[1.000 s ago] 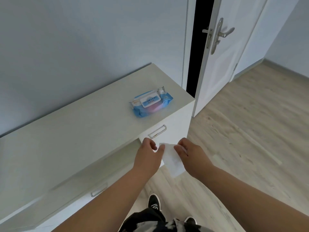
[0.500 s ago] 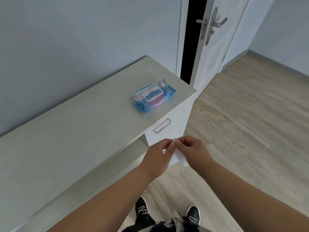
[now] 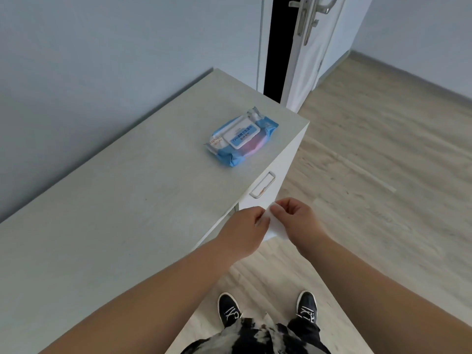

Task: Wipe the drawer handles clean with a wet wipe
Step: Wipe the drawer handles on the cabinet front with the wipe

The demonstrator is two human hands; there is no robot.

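Observation:
A white wet wipe (image 3: 274, 227) hangs between my two hands in front of the cabinet. My left hand (image 3: 245, 232) pinches its left edge and my right hand (image 3: 297, 221) pinches its top right corner. Just above my hands, a silver drawer handle (image 3: 263, 185) sits on the white drawer front (image 3: 281, 175) at the cabinet's right end. Other handles are hidden under the cabinet top.
A blue pack of wet wipes (image 3: 241, 139) lies shut on the pale cabinet top (image 3: 127, 200) near its right end. A white door (image 3: 314, 47) with a metal lever stands ajar behind the cabinet. Wood floor (image 3: 383, 175) spreads to the right; my shoes (image 3: 229, 311) stand below.
Both hands drew closer together on the wipe, which now hangs more gathered. The view tilted down over the cabinet top, hiding the lower left handle.

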